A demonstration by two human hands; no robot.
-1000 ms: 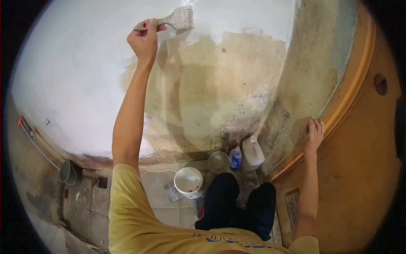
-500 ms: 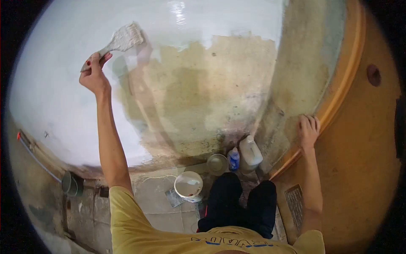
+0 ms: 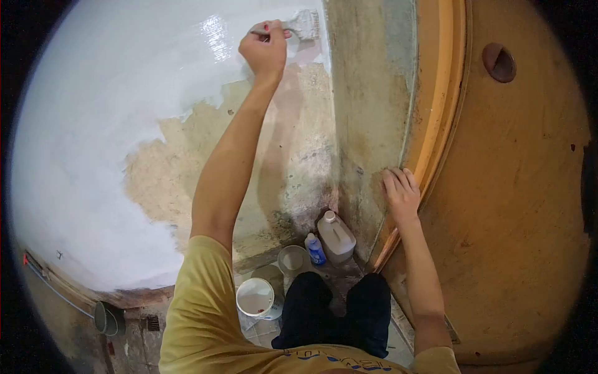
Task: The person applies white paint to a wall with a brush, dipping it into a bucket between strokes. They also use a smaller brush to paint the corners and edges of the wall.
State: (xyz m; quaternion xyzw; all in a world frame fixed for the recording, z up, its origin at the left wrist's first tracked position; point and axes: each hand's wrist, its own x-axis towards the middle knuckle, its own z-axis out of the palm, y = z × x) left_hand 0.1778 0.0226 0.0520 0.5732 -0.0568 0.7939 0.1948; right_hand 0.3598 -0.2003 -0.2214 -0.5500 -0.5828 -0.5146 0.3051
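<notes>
In the head view my left hand (image 3: 266, 51) is closed around the handle of a paintbrush (image 3: 305, 26). Its whitish bristles point right and meet the wall near the corner, at the upper limit of the white paint (image 3: 124, 124). Below the brush a patch of bare, stained wall (image 3: 249, 156) shows, partly behind my left arm. Lower on the right, my right hand (image 3: 402, 194) rests against the side wall and the edge of the orange door frame (image 3: 436, 106). Its fingers are slightly bent, with nothing visible in them.
By my knees stand a white bucket (image 3: 255, 298) with whitish liquid, a round container (image 3: 293, 258), a blue bottle (image 3: 315, 249) and a jug (image 3: 337, 238). An orange-brown door (image 3: 511, 206) is at right. A dark bucket (image 3: 108, 319) sits far left.
My left hand has carried the paintbrush right, across the wall to the corner. The view has turned right. White paint now shows along the top of the bare patch; my right hand stays by the frame.
</notes>
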